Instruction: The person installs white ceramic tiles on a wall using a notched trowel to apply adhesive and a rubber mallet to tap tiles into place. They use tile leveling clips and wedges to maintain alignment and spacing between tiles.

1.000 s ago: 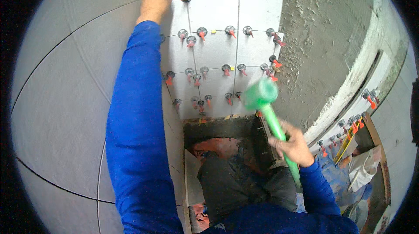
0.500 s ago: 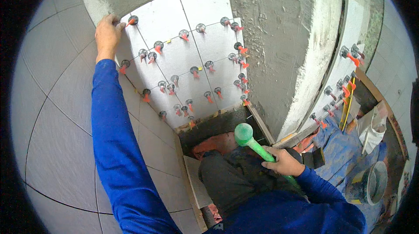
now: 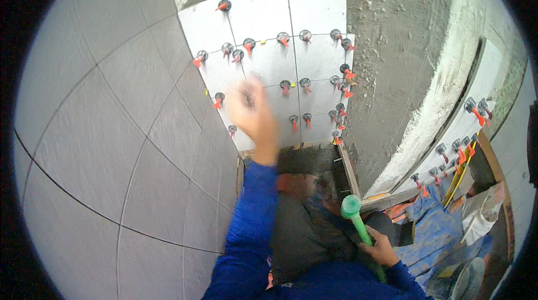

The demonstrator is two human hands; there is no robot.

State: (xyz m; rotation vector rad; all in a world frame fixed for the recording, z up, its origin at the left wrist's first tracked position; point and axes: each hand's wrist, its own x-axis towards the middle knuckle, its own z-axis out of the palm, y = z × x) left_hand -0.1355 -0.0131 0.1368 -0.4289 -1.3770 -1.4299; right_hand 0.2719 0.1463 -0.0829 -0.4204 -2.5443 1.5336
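Observation:
My right hand (image 3: 381, 247), low and right of centre, is closed round the handle of a green mallet (image 3: 363, 231), whose round head points up and away from me. My left hand (image 3: 253, 112) is raised in front of the white wall tiles (image 3: 316, 8), and motion smears its fingers. A dark spot shows among them, too blurred to name. Tile levelling clips with black discs and red handles, such as this one (image 3: 283, 39), sit along the tile joints. One clip (image 3: 224, 6) stands alone on the upper left joint. My left forearm hides part of the lower tiles.
Large grey tiles (image 3: 84, 160) cover the left wall. Rough grey mortar (image 3: 398, 48) coats the wall on the right, beside another white tiled strip with clips. A blue tarp (image 3: 412, 247), a white bag (image 3: 483, 213) and a bucket (image 3: 471, 280) lie at lower right.
My left hand has left the upper left clip and come down and nearer to me. My right hand still holds the mallet. The view has swung left.

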